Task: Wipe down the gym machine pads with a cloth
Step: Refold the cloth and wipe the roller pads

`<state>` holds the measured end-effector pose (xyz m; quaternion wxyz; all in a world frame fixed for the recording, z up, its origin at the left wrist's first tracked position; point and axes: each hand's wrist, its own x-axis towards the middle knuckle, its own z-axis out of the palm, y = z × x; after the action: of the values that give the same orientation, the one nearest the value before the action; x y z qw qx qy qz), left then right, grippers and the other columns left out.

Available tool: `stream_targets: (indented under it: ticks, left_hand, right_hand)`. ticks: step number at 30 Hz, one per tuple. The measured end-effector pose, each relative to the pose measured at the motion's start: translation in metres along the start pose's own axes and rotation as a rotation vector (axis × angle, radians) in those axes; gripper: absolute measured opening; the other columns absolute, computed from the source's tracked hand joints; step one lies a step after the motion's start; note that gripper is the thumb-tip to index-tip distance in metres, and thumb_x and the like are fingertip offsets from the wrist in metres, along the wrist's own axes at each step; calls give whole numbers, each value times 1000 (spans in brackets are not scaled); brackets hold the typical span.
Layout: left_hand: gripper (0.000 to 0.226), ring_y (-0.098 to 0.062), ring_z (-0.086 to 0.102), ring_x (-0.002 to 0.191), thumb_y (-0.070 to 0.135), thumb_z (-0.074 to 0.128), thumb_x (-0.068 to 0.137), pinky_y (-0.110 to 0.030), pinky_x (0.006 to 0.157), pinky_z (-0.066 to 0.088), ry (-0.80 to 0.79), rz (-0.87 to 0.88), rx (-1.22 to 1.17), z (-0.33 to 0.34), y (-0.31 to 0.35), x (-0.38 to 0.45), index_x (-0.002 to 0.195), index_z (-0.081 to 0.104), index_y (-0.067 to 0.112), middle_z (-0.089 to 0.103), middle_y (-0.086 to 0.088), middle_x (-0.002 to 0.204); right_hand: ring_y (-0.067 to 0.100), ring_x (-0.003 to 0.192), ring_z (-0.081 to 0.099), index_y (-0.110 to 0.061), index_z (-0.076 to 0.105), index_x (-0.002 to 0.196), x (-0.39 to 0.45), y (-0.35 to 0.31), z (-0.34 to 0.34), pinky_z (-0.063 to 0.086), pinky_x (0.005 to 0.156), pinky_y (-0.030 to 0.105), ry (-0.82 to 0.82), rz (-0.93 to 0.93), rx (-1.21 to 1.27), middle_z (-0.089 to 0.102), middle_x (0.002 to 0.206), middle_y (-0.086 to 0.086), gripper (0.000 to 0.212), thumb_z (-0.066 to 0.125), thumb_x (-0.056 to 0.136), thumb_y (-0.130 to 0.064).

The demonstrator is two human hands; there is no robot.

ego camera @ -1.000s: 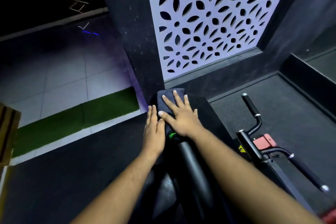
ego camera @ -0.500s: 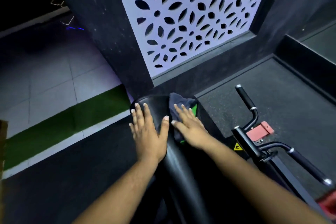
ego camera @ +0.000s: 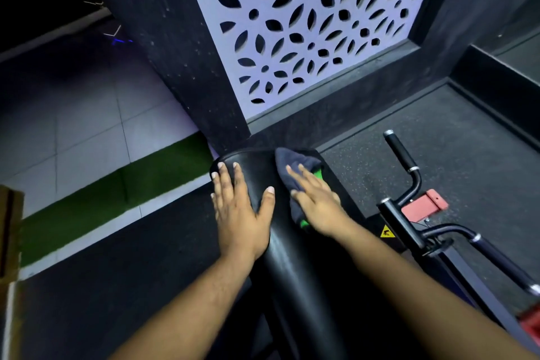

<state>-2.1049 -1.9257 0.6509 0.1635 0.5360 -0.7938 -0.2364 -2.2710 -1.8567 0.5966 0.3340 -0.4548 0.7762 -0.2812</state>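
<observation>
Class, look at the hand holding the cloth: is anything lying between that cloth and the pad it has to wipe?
Nothing visible. The right hand presses the cloth flat against the pad; the left hand rests beside it.

The long black glossy padded bench of the machine (ego camera: 295,257) carries a dark blue cloth with green patches (ego camera: 292,166) near its far rounded end; the left hand (ego camera: 241,210) lies flat on the pad's left side; the right hand (ego camera: 317,202) presses flat on the cloth. The machine stands on a dark speckled rubber floor (ego camera: 467,155).
</observation>
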Motion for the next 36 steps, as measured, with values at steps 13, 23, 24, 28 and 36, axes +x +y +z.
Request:
stream_targets:
  ticks: [13,23,24,28,36]
  left_hand:
    - [92,-8,-19,155,76,26,89,-48,129,6,-4,-11,-31,-1,0,-1,164,8,27,-15,7,171]
    - [91,-9,-18,156,76,25,90,-51,128,8,2,-2,-42,0,-1,0,164,9,26,-13,7,171]
    - [91,-9,-17,156,77,24,89,-51,128,9,-1,-2,-46,0,0,0,164,9,26,-13,7,171]
    - [99,-9,-18,156,88,13,86,-50,129,5,-4,1,-75,-1,0,0,163,8,27,-12,7,171]
    - [111,-10,-15,157,94,5,80,-43,129,-2,11,22,-139,-1,-3,-2,164,3,21,-9,5,172]
  right_hand:
    - [23,156,8,-49,17,158,27,28,-7,12,125,46,-35,157,-37,10,171,-6,60,33,101,-55]
    - [33,156,9,-48,9,159,88,31,-12,11,123,54,-26,319,-21,4,171,-4,67,30,96,-60]
    - [33,156,11,-45,11,159,81,26,-10,11,124,51,-27,284,-24,7,171,-2,72,25,90,-59]
    - [24,156,15,-48,25,153,-17,11,-9,13,126,39,-41,-79,63,18,169,-1,66,28,87,-56]
    - [25,158,-2,-61,4,153,28,-48,-2,8,122,61,-69,-129,-108,-5,170,-14,63,30,95,-60]
